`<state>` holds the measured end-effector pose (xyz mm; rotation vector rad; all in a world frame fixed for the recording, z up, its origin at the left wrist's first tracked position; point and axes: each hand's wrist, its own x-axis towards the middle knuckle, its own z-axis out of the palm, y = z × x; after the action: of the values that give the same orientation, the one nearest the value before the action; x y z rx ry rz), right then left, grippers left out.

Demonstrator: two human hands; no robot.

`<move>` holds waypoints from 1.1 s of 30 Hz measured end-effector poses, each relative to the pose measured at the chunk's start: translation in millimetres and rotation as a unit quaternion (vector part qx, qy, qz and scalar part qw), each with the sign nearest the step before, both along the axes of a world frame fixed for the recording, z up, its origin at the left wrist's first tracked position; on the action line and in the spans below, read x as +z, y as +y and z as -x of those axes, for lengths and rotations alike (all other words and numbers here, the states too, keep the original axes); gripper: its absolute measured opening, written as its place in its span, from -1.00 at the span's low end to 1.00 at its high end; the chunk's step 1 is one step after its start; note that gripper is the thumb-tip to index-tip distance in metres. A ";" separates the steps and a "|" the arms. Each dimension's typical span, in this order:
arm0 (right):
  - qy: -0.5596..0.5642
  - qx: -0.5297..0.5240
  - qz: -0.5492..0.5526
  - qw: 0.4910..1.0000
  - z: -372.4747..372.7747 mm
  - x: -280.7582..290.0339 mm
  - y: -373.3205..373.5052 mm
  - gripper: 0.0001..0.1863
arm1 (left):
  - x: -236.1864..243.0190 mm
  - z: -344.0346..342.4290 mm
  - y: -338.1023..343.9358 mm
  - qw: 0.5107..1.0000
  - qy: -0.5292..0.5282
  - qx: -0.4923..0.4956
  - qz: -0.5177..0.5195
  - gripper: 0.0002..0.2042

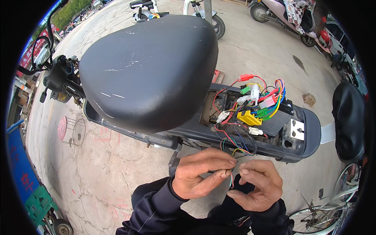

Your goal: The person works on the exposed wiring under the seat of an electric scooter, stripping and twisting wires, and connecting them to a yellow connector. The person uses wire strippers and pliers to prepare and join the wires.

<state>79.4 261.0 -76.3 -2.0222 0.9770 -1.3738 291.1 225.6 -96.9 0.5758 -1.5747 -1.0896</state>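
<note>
My left hand pinches thin coloured wires between thumb and fingers, and their loose red and green ends hang below the fingertips. To its right, my right hand is curved with thumb and fingers apart, and no object shows between them. The wires run up into the opened compartment of an electric scooter. Inside it lies a tangle of red, blue, green and yellow cables with a yellow connector block, a red connector, and several white and green plugs.
A large black scooter seat with scratches covers the left middle. At the right stands a black backrest pad, with a bicycle wheel below it. A wire stool sits on the concrete at the left. Other scooters are parked behind.
</note>
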 end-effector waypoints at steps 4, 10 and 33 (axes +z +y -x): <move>0.014 -0.004 0.015 1.000 -6.4 4.2 -8.0 -0.60 | 3.9 4.9 1.0 0.999 -0.031 0.024 0.035 -0.85; -0.057 -0.055 -0.045 0.996 -12.1 2.6 -2.6 -0.80 | 2.2 9.4 0.2 0.991 -0.079 0.059 0.095 -0.86; -0.198 -0.034 -0.134 0.970 -7.1 -1.6 9.5 -0.83 | -17.5 -3.5 10.1 0.977 -0.180 0.110 0.033 -0.74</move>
<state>86.6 270.5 -77.9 -1.4568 0.9931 -1.5130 294.6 235.7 -114.5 0.9182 -1.7994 -0.7926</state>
